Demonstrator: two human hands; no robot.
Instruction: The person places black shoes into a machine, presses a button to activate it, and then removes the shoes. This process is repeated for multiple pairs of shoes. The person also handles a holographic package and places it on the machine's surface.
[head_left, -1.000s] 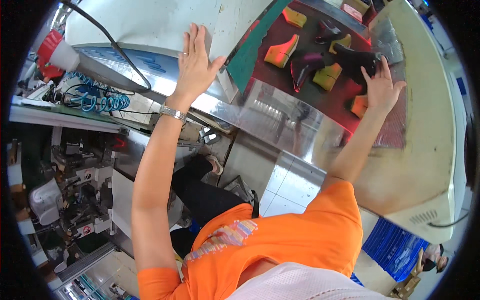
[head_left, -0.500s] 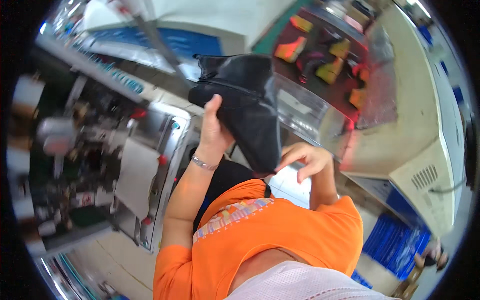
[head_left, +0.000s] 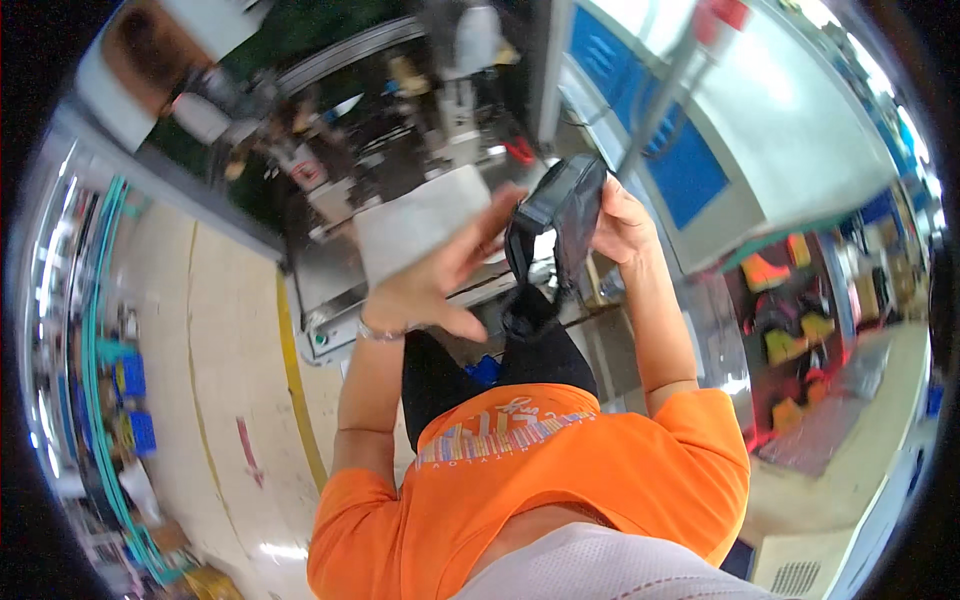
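A black, glossy boot upper (head_left: 575, 215) hangs in front of me, its hollow side turned toward my left. My right hand (head_left: 622, 228) grips its upper right edge, the thumb on the outside. My left hand (head_left: 435, 280) is spread beside its left edge, thumb apart from the fingers. Motion smears those fingertips, so I cannot tell whether they touch it. Just beyond my left hand lies a whitish sheet (head_left: 415, 225) on the metal table of a machine.
Machine parts (head_left: 455, 110) rise behind the sheet. A pale cabinet with a blue panel (head_left: 650, 120) stands at the right. Farther right, yellow and orange uppers (head_left: 785, 345) lie on a dark belt under red light. A yellow line (head_left: 300, 380) marks the floor at left.
My view has swung left toward the machine. The upper has turned so its hollow side shows. My left hand has let go of it, and my right hand now grips it.
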